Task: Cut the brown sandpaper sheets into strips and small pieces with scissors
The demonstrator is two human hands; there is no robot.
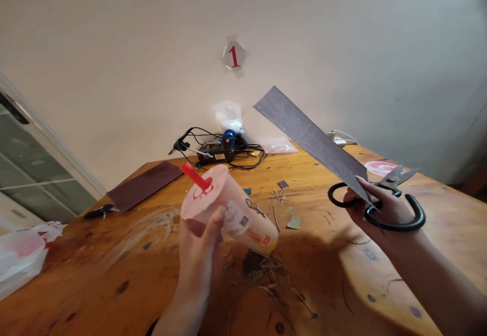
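My left hand is wrapped round a pink sealed drink cup with a red straw through its lid. The cup is tilted toward me, its base just over the table scraps. My right hand grips black-handled scissors and one end of a long grey strip that looks like sandpaper. The scissor blades point away to the right, and the strip rises to the upper left. How the fingers lie inside the handles is partly hidden.
Twigs and dry scraps litter the wooden table. A dark maroon sheet and keys lie left, near a white plastic bag. Cabled black equipment stands by the wall. A pink round item lies right.
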